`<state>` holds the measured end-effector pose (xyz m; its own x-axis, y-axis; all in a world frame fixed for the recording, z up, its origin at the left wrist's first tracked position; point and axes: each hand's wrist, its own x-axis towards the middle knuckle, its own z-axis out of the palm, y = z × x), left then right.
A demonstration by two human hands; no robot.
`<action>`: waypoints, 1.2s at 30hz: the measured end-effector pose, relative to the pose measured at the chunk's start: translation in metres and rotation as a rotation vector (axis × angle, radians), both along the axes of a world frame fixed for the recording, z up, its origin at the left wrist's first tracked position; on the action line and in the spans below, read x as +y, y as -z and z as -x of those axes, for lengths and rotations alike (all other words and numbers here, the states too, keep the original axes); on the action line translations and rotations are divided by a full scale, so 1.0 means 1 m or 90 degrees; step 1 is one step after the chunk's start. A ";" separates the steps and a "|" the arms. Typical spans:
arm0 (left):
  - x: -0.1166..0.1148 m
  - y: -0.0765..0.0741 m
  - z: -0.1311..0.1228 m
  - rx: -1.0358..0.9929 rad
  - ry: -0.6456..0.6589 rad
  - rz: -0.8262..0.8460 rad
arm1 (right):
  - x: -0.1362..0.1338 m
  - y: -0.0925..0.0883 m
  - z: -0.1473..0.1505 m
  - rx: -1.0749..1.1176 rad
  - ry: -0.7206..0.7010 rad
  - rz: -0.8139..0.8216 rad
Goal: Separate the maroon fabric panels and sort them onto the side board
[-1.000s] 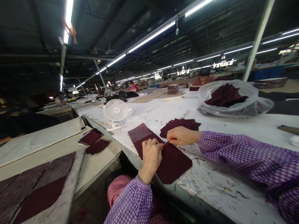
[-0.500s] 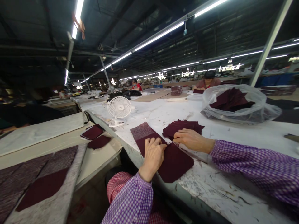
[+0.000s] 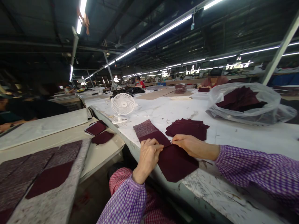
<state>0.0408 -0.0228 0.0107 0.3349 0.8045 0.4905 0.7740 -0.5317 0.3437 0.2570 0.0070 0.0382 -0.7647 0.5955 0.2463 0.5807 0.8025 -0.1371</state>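
A maroon fabric piece (image 3: 178, 166) with cut corners lies at the table's near edge, partly hanging over it. Its far edge meets a second fabric panel (image 3: 146, 128), maroon with a speckled grey-purple end. My left hand (image 3: 149, 157) is closed, its thumb and fingers pinching the fabric where the two pieces meet. Just to its right, my right hand (image 3: 195, 146) pinches the far corner of the maroon piece. Behind the right hand, a fanned pile of maroon fabric pieces (image 3: 188, 128) rests on the white table top (image 3: 151, 109).
A white fan (image 3: 123, 104) stands at the table's left edge. Behind right is a clear plastic bag (image 3: 217, 115) of maroon pieces. On the left, a lower surface holds speckled panels (image 3: 67, 152) and small maroon pieces (image 3: 102, 137). A co-worker (image 3: 213, 81) sits across the table.
My right hand has moved slightly left, away from the pile, and its fingers have closed at the piece's corner. My left hand stays at the join. The whole view has shifted a little.
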 end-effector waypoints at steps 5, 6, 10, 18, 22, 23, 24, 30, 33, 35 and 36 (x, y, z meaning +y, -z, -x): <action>-0.008 0.005 0.017 -0.055 -0.017 -0.005 | -0.002 -0.002 -0.002 -0.016 -0.031 -0.002; -0.009 0.005 0.019 -0.063 -0.021 -0.003 | -0.002 -0.002 -0.002 -0.021 -0.038 -0.004; -0.012 0.008 0.022 -0.077 -0.019 -0.009 | -0.003 -0.007 -0.003 -0.070 -0.058 -0.016; -0.011 0.009 0.022 -0.103 -0.032 -0.008 | -0.007 -0.020 0.014 -0.231 -0.051 -0.073; -0.011 0.008 0.025 -0.119 -0.022 0.017 | -0.007 -0.024 0.024 -0.293 -0.048 -0.147; -0.011 0.008 0.026 -0.121 -0.015 0.022 | -0.007 -0.025 0.027 -0.303 -0.052 -0.160; -0.011 0.007 0.027 -0.120 -0.009 0.025 | -0.007 -0.027 0.029 -0.314 -0.057 -0.167; -0.012 0.004 0.038 -0.135 0.031 0.033 | -0.011 -0.033 0.046 -0.373 -0.071 -0.175; -0.012 0.003 0.044 -0.176 0.039 0.050 | -0.009 -0.032 0.045 -0.342 -0.084 -0.181; -0.014 0.003 0.047 -0.180 0.032 0.052 | -0.003 -0.031 0.040 -0.292 -0.071 -0.149; -0.014 0.003 0.047 -0.175 0.033 0.055 | 0.000 -0.030 0.037 -0.263 -0.055 -0.116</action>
